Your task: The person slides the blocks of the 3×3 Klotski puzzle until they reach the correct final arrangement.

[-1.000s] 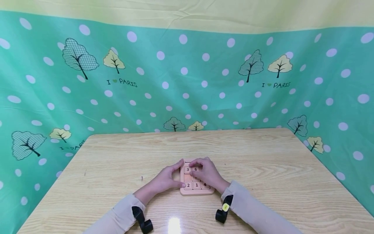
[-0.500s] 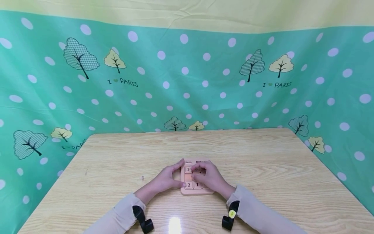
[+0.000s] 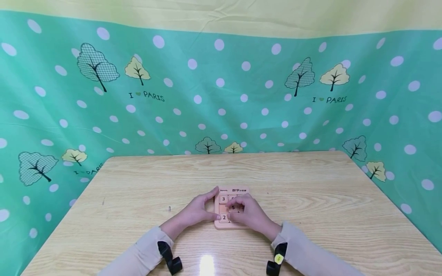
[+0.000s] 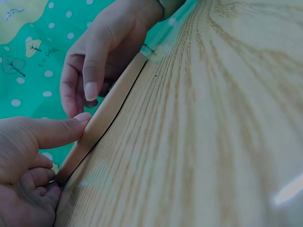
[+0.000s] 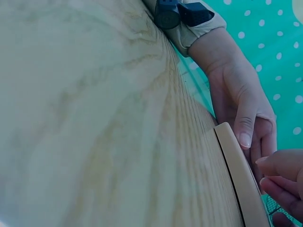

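A pink number slide puzzle (image 3: 222, 226) lies on the table before me, with numbered tiles in rows. The 3 tile (image 3: 223, 199), 5 tile (image 3: 233, 207) and 2 tile (image 3: 224, 217) show; at the left of the middle row is a gap. My left hand (image 3: 198, 209) grips the puzzle's left side, thumb at the near corner and fingers toward the far one. Over its lower right part is my right hand (image 3: 253, 214), thumb and forefinger bent and apart above the tiles, hiding some of them. The left wrist view shows the puzzle's side wall (image 4: 106, 111) beneath both hands.
The wooden table (image 3: 145, 184) stretches around the puzzle on all sides. A small dark mark (image 3: 169, 209) is on it to the left. Behind the table hangs a green dotted cloth (image 3: 221, 96). Wrist cameras (image 3: 169, 257) are strapped to both arms.
My right hand has slid toward me and a little to the right, uncovering the 5 and 7 tiles and covering the 1 and 4. My left hand stays in place.
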The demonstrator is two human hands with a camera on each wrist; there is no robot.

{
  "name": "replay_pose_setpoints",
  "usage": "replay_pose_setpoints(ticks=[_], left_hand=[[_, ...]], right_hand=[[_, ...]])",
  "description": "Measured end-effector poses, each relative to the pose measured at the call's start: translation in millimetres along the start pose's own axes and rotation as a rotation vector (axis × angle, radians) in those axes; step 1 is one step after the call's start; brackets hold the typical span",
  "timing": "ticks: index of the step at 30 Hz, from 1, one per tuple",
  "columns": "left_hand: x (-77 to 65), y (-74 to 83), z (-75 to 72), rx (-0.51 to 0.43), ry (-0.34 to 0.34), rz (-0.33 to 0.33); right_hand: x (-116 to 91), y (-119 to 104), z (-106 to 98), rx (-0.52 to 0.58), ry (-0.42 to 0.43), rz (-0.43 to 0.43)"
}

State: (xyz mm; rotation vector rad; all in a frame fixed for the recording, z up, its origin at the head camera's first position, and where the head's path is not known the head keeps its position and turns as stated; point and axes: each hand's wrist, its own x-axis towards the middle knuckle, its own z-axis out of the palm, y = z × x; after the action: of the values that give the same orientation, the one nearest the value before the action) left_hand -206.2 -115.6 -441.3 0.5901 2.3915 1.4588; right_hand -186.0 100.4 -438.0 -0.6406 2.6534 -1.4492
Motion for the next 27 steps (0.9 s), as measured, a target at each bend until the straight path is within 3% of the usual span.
replay_pose_setpoints(ticks=[7, 15, 27], left_hand=[[-0.5, 2.1, -0.4, 0.015, -0.003, -0.003], [0.6, 1.1, -0.2, 0.014, -0.004, 0.002], [-1.3, 3.8, -1.1, 0.003, 0.0, 0.01]], right_hand=[[-1.7, 0.5, -0.7, -0.025, -0.035, -0.045], [-2.1, -1.4, -2.1, -0.013, -0.085, -0.025], [5.5, -0.3, 2.0, -0.049, -0.023, -0.05]])
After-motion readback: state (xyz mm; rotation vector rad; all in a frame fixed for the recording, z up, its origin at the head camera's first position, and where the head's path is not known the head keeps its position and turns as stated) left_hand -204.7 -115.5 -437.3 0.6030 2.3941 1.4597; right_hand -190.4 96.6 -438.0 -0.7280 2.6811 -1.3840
